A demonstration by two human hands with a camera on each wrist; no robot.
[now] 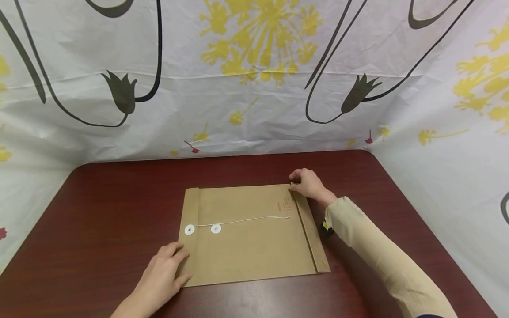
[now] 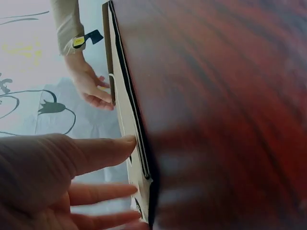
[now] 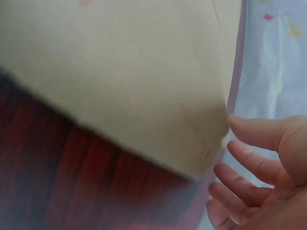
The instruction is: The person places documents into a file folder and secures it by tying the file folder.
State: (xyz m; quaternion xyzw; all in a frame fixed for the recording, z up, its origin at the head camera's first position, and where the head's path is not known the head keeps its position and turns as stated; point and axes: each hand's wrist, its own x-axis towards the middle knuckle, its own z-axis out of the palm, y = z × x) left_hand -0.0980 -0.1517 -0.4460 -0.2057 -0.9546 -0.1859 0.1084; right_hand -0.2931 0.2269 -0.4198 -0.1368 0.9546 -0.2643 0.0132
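Observation:
A brown paper string-tie envelope (image 1: 246,247) lies flat on the dark red wooden table, its two white button discs (image 1: 216,229) towards the left and a thin white string (image 1: 254,218) stretched across it to the right. At the envelope's lower left edge rests my left hand (image 1: 163,269), thumb and fingers spread, tips on the paper. My right hand (image 1: 309,183) is at the far right corner, thumb tip right at the edge and the other fingers loosely bent beyond it. In the right wrist view, the envelope's corner (image 3: 187,148) sits beside those fingertips.
The table (image 1: 103,221) extends around the envelope on all sides. A white sheet (image 1: 254,123) with yellow flowers and dark tulips hangs behind the table and along its sides. Small red print (image 1: 284,205) marks the envelope's upper right.

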